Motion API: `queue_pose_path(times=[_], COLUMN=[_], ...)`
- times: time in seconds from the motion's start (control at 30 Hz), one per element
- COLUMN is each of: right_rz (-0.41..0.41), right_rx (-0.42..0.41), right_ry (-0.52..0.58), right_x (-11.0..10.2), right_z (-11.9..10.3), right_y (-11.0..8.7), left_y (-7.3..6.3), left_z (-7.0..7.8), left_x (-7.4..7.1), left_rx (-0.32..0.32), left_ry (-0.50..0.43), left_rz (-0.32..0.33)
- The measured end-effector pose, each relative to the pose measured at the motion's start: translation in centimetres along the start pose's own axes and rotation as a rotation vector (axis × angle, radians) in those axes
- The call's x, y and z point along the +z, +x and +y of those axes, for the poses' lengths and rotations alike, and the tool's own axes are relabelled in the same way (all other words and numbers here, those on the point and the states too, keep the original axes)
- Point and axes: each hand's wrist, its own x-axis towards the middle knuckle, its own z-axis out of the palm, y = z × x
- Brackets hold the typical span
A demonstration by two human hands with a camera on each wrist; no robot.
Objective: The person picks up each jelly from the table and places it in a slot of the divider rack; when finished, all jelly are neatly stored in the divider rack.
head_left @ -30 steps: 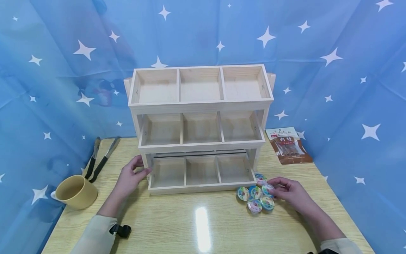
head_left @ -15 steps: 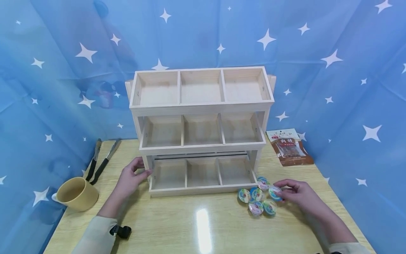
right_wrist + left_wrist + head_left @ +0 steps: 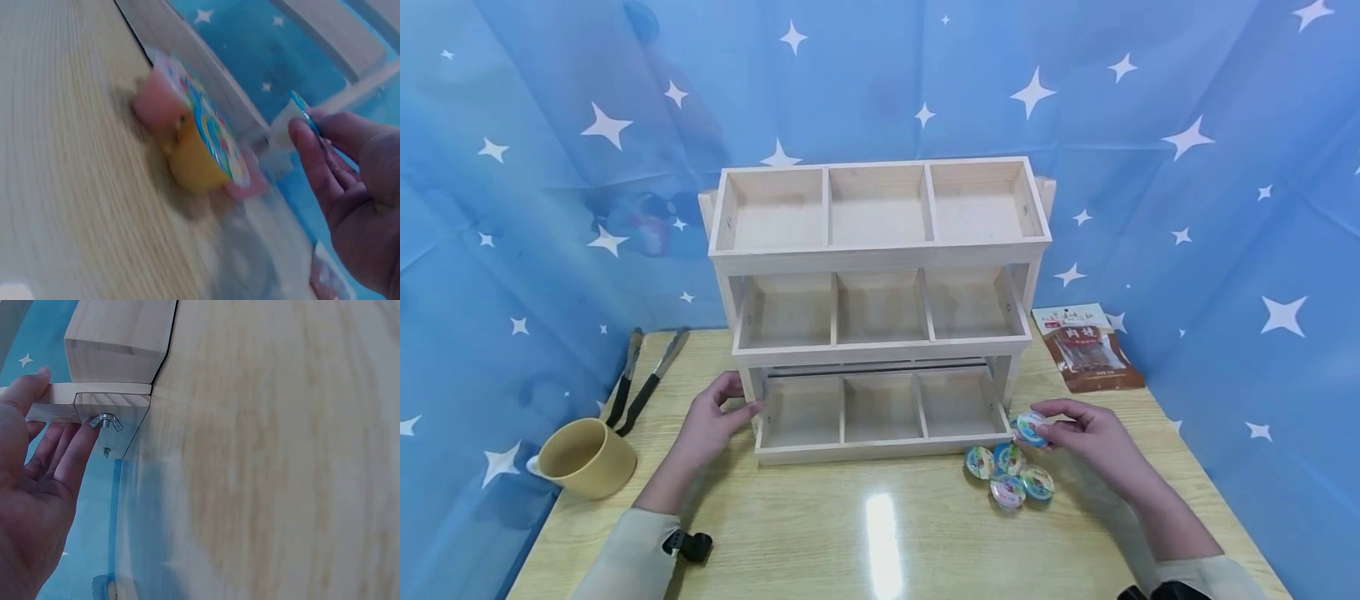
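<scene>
A pale wooden three-tier rack (image 3: 880,258), each tier split into three compartments, stands on the table. My left hand (image 3: 713,421) grips its lower left upright, and the left wrist view shows the thumb above the wood and the fingers below, near a wing nut (image 3: 106,420). Between thumb and fingers my right hand (image 3: 1090,433) pinches a small jelly cup (image 3: 1030,427) beside the rack's lower right corner. In the right wrist view this jelly cup (image 3: 286,127) is whitish with a blue-edged lid. Several more jelly cups (image 3: 1007,492), yellow and pink among them, sit clustered just below.
To the left are a yellow mug (image 3: 586,458) and two black-handled tools (image 3: 643,396) with flat metallic ends. A brown and white food packet (image 3: 1090,350) lies at the back right. Blue star-patterned cloth (image 3: 880,75) hangs behind and along both sides of the table (image 3: 790,533).
My right hand has lifted a jelly cup from the right of the cluster and moved it up and left, toward the rack's corner. The left hand keeps its hold on the upright.
</scene>
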Motion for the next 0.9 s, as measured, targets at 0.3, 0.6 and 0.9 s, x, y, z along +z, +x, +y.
queue_pose_path(times=[0.3, 0.6, 0.9], right_rz=[-0.067, -0.160, -0.227], right_rx=[-0.005, -0.035, -0.080], right_ry=[0.074, 0.113, 0.157], right_x=[2.5, 5.8, 10.4], right_z=[-1.9, -4.2, -6.7], right_y=[1.4, 3.5, 5.5], left_y=[-0.3, -0.4, 0.0], left_z=[0.1, -0.2, -0.1], left_x=[-0.2, -0.1, 0.0], left_rx=[-0.011, 0.000, 0.030], left_ry=[0.002, 0.010, -0.015], left_rz=[0.009, 0.014, 0.002])
